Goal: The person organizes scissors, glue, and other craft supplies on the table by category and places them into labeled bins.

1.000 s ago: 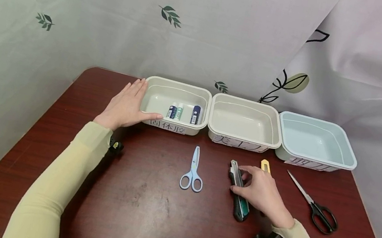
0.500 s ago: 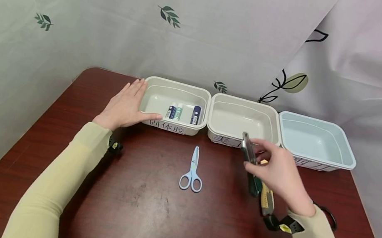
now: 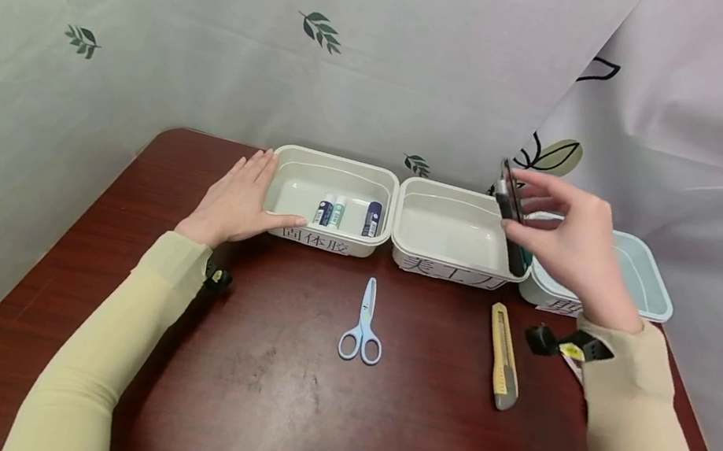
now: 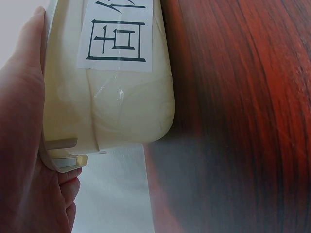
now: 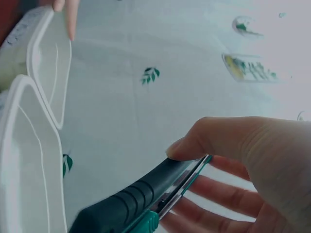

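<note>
My right hand (image 3: 574, 241) pinches a black and green utility knife (image 5: 131, 199) between thumb and fingers. In the head view it is raised and tilted over the right end of the middle cream box (image 3: 445, 262). Fingers spread and straight, my left hand (image 3: 232, 200) rests on the left end of the left cream box (image 3: 340, 160), its thumb along the front rim. Inside that box lie several glue sticks (image 3: 373, 218). On the table are a yellow utility knife (image 3: 502, 353) and light-blue scissors (image 3: 367, 310).
A light-blue box (image 3: 640, 276) stands at the right end of the row, partly behind my right hand. Black-handled scissors are mostly hidden under my right forearm. Paper labels (image 4: 116, 41) mark the box fronts. A patterned cloth (image 3: 221, 34) hangs behind the dark wooden table (image 3: 272, 418).
My right hand has lifted the black and green utility knife off the table and carried it back to the middle box. My left hand has stayed in place.
</note>
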Demonstrator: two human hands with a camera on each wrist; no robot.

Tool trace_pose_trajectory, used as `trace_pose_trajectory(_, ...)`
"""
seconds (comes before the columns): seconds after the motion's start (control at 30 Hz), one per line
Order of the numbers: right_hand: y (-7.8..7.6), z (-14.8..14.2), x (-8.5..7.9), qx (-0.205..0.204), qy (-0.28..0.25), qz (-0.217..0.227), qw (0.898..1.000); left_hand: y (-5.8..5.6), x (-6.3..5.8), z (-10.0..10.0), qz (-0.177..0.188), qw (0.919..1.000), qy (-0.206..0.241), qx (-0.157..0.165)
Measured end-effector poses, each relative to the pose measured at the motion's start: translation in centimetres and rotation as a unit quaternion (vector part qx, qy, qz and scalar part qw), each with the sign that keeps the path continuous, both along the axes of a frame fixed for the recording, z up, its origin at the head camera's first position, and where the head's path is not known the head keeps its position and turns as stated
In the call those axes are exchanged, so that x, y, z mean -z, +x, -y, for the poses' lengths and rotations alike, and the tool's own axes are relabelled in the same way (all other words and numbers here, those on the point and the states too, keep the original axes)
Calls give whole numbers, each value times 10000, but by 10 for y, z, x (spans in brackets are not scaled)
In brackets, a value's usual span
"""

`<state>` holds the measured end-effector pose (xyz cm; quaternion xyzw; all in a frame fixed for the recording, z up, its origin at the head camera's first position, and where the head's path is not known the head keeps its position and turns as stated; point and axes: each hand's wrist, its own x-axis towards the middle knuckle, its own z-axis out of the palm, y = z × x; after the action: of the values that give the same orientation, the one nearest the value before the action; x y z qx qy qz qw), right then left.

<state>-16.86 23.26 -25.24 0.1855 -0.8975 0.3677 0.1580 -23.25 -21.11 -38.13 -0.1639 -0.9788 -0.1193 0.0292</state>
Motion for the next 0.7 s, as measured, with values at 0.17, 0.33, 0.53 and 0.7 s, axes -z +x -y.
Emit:
trace_pose_trajectory(0.17,-22,0,-6,184,-78,129,9997,0,0,0,-4,10000,-8,-1)
trace_pose_trajectory(0.33,-43,0,-1,133,-178,375,9991,0,0,0,-30,10000,-2,-3)
trace_pose_trajectory(0.53,-69,0,23,-442,-61,625,9970,0,1,0,-59,10000,9,-1)
trace_pose_trajectory(0.7,-82,0,56,-823,238,894,9923,0,1,1,-46,10000,12,8)
